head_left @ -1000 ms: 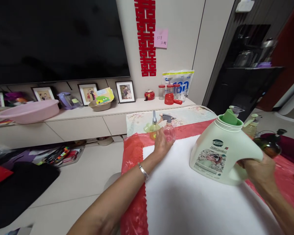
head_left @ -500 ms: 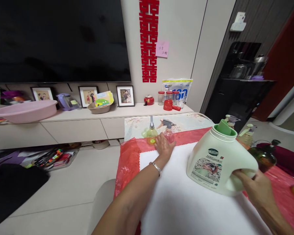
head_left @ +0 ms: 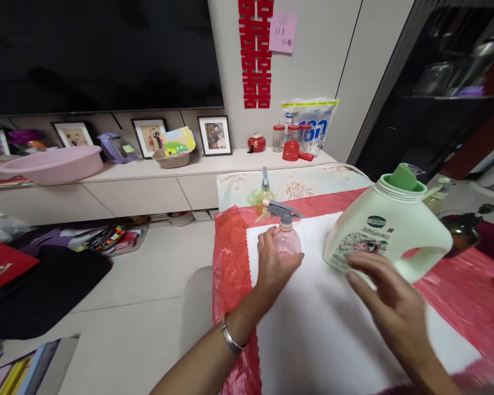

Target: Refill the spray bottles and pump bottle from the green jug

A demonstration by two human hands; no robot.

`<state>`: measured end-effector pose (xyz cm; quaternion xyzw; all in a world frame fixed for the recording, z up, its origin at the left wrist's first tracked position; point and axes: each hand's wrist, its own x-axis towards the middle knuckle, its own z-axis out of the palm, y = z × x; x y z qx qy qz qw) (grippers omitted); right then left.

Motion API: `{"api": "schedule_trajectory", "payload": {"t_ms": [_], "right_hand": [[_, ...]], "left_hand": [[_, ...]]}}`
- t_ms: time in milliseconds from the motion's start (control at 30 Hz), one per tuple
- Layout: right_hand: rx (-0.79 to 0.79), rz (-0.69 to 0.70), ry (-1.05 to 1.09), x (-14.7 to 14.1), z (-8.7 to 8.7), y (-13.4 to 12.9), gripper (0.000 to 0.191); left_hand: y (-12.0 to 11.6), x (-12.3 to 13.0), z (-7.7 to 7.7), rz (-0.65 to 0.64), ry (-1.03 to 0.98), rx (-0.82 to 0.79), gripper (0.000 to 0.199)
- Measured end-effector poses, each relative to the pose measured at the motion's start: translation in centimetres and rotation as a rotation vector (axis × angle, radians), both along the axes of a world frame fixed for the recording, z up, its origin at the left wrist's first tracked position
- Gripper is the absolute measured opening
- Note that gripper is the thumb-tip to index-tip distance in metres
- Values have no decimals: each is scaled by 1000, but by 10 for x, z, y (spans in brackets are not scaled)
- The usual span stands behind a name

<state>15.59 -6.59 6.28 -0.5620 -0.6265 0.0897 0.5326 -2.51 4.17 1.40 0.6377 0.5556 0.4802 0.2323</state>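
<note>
My left hand (head_left: 274,260) is wrapped round a small pink spray bottle (head_left: 287,241) with a grey trigger head, over the near side of the white cloth. The bottle is upright. In front of the big pale green detergent jug (head_left: 395,219) is my right hand (head_left: 389,307), its thumb and fingers apart and nothing between them. The jug stands on the cloth (head_left: 313,323), a green measuring cup set in its mouth and its handle free. Behind the pink bottle stands a yellow-green spray bottle (head_left: 265,193), partly hidden.
Brown (head_left: 463,233) and pale pump bottles (head_left: 436,198) stand behind the jug at the right. Red plastic sheeting (head_left: 230,258) lies under the cloth. A low cabinet (head_left: 148,189) along the wall bears a pink basin (head_left: 53,164), picture frames and lidded jars.
My left hand has drawn the pink spray bottle nearer, away from the yellow-green one. My right hand has let go of the jug's handle and moved left. The view has shifted downward.
</note>
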Motion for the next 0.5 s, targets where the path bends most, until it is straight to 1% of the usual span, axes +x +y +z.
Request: {"api": "schedule_trajectory", "payload": {"t_ms": [67,133,233,367,500], "right_hand": [[-149,150,195,-23,-6,24,39],[-203,180,252,-41,-13,48,50],[-217,179,316,-60,-19,75,62],[-178,133,413,-78,-21,91,77],[-183,142,477,-84,-20,92,94]], "left_hand": [[-10,4,-9,10,26,105,79],[-14,8,-17,25,51,221,77],[-14,11,-23,44,85,364,73],[-13,9,-23,49,110,424,63],[-14,7,-21,24,109,376,63]]}}
